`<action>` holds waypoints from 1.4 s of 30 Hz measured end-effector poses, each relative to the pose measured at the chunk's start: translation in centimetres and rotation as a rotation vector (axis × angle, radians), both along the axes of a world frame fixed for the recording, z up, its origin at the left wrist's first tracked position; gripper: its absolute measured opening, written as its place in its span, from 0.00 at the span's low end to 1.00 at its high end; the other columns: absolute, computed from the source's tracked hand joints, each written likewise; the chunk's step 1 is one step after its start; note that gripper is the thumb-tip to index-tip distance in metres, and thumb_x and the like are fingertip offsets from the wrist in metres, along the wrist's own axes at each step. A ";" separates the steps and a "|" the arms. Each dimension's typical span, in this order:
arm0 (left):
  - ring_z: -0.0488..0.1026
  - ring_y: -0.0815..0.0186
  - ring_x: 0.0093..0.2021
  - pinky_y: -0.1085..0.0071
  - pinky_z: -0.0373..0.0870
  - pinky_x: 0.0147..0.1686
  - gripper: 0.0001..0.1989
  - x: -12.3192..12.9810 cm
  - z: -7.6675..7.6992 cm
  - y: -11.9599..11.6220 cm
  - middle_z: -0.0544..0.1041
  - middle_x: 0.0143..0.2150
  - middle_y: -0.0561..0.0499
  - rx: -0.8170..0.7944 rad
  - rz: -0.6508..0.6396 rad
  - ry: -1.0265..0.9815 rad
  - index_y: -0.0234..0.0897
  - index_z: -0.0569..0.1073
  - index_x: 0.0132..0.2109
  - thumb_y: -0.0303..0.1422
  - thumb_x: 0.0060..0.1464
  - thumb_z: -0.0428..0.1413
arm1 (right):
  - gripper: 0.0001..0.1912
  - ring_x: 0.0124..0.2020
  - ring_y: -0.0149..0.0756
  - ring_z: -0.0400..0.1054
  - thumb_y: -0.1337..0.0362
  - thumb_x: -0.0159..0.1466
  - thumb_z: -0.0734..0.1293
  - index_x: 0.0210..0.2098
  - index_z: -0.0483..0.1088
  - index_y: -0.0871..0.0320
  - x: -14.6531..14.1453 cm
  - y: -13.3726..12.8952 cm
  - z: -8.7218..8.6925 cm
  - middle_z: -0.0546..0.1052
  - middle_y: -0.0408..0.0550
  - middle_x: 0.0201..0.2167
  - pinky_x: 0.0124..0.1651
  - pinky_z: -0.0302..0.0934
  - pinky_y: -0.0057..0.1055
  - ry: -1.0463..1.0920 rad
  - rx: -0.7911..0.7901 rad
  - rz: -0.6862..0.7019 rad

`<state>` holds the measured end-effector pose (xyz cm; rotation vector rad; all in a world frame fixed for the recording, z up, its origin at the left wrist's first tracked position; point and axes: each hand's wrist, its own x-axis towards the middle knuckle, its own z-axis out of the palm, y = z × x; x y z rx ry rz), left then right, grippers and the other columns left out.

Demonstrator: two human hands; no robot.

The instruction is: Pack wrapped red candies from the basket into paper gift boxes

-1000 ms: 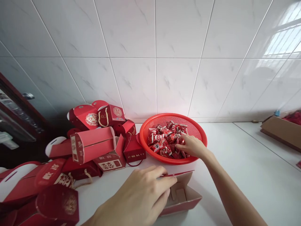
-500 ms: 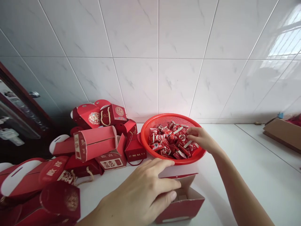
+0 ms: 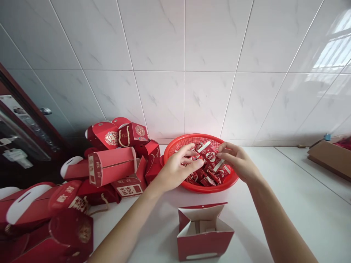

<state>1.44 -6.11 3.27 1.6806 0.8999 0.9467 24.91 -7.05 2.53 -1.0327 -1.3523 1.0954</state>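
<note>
Two hands over the basket: your left hand (image 3: pixel 175 168) and your right hand (image 3: pixel 240 162) are hanging above the red basket (image 3: pixel 205 189), facing each other across it.
Paper box: the red paper box (image 3: pixel 205 244) is standing upright on the table (image 3: pixel 290 226), on your near side of the basket and apart from it; neither hand is touching it.
Done: the walls of the paper box are standing folded into shape, and one red packet (image 3: pixel 210 157) is being held up clear of the rest.
Left: the top of the paper box is gaping, its pale inside is showing only folded flaps and no packets, and many loose packets (image 3: pixel 210 178) are lying in the basket.
Right-hand grip: your thumb and fingers are closing narrowly on the right side of the red packet, its white end strips showing; the fingertips are partly covering the edge, so the exact pinch is probably, not surely, thumb against forefinger.
Left-hand grip: your fingers are curving wide apart from the thumb and holding nothing, just beside the red packet.
Stacked boxes: a heap of red boxes (image 3: pixel 112 168) is leaning together to the left of the basket.
</note>
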 end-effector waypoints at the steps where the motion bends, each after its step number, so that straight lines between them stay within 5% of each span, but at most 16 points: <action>1: 0.79 0.56 0.50 0.64 0.78 0.45 0.26 0.8 -0.4 0.7 0.78 0.57 0.41 -0.064 -0.038 -0.055 0.39 0.77 0.58 0.46 0.56 0.66 | 0.18 0.27 0.33 0.71 0.52 0.56 0.76 0.32 0.69 0.56 -0.4 -0.2 0.1 0.74 0.42 0.28 0.30 0.70 0.31 -0.031 0.019 0.036; 3: 0.79 0.62 0.37 0.67 0.77 0.37 0.25 2.1 -1.3 1.8 0.81 0.42 0.44 -0.183 -0.118 -0.149 0.34 0.80 0.48 0.48 0.51 0.69 | 0.18 0.30 0.35 0.73 0.49 0.60 0.74 0.34 0.69 0.56 -0.9 -0.5 0.2 0.76 0.45 0.32 0.32 0.71 0.33 -0.102 0.051 0.092; 6: 0.74 0.68 0.30 0.72 0.73 0.33 0.22 2.7 -2.3 3.0 0.78 0.30 0.52 -0.231 -0.052 -0.260 0.33 0.81 0.37 0.45 0.41 0.74 | 0.16 0.33 0.39 0.75 0.49 0.64 0.70 0.37 0.70 0.56 -0.8 -0.1 -0.5 0.78 0.47 0.33 0.35 0.70 0.36 -0.331 0.055 0.005; 10: 0.72 0.69 0.30 0.74 0.70 0.30 0.20 2.0 -3.0 4.0 0.76 0.28 0.53 -0.292 0.047 -0.315 0.33 0.79 0.29 0.44 0.36 0.75 | 0.03 0.30 0.37 0.71 0.64 0.61 0.69 0.35 0.71 0.56 -0.6 1.0 -2.2 0.76 0.44 0.27 0.29 0.59 0.30 -0.886 -0.086 -0.097; 13: 0.74 0.70 0.32 0.75 0.72 0.32 0.19 1.4 -3.3 4.5 0.76 0.30 0.53 -0.356 0.055 -0.377 0.34 0.78 0.30 0.40 0.35 0.75 | 0.06 0.28 0.36 0.69 0.74 0.55 0.69 0.27 0.71 0.56 -0.9 1.6 -3.2 0.74 0.42 0.23 0.28 0.53 0.29 -1.055 -0.136 -0.069; 17: 0.72 0.72 0.30 0.74 0.75 0.32 0.18 1.3 -3.7 5.0 0.74 0.29 0.55 -0.426 0.038 -0.464 0.34 0.75 0.30 0.36 0.37 0.74 | 0.10 0.30 0.35 0.71 0.76 0.58 0.64 0.27 0.74 0.57 -0.6 2.2 -3.3 0.76 0.44 0.25 0.31 0.61 0.30 -0.952 -0.119 -0.084; 21: 0.72 0.71 0.28 0.73 0.75 0.29 0.16 1.2 -3.8 5.2 0.73 0.28 0.55 -0.457 0.004 -0.481 0.34 0.73 0.30 0.36 0.39 0.72 | 0.07 0.34 0.39 0.74 0.60 0.62 0.69 0.34 0.76 0.57 0.3 2.1 -2.7 0.78 0.46 0.30 0.34 0.71 0.35 -0.421 -0.072 -0.011; 27: 0.74 0.69 0.32 0.73 0.73 0.29 0.13 1.4 -3.7 4.9 0.75 0.32 0.54 -0.477 0.032 -0.501 0.35 0.77 0.35 0.35 0.43 0.69 | 0.19 0.31 0.34 0.70 0.49 0.56 0.76 0.36 0.76 0.57 0.2 1.6 -2.3 0.77 0.45 0.32 0.31 0.69 0.32 -0.061 -0.018 -0.057; 32: 0.73 0.69 0.29 0.73 0.72 0.29 0.17 1.6 -4.0 4.6 0.77 0.29 0.54 -0.451 -0.008 -0.381 0.35 0.77 0.32 0.40 0.41 0.72 | 0.19 0.33 0.37 0.72 0.48 0.59 0.73 0.39 0.75 0.56 -1.7 1.2 -2.4 0.79 0.47 0.32 0.33 0.69 0.33 -0.086 0.034 -0.130; 37: 0.79 0.63 0.34 0.67 0.77 0.38 0.23 1.5 -4.3 4.3 0.83 0.36 0.49 -0.320 -0.148 -0.330 0.33 0.81 0.42 0.41 0.42 0.74 | 0.16 0.41 0.44 0.77 0.50 0.62 0.70 0.41 0.74 0.55 -3.6 0.7 -2.4 0.81 0.51 0.38 0.39 0.73 0.38 -0.186 0.127 -0.155; 42: 0.82 0.56 0.38 0.64 0.79 0.38 0.23 1.9 -3.9 4.2 0.84 0.35 0.48 -0.350 0.011 -0.500 0.33 0.82 0.40 0.40 0.38 0.75 | 0.19 0.36 0.43 0.77 0.47 0.65 0.66 0.45 0.72 0.55 -2.6 0.9 -2.0 0.81 0.50 0.35 0.38 0.70 0.38 -0.326 0.050 -0.167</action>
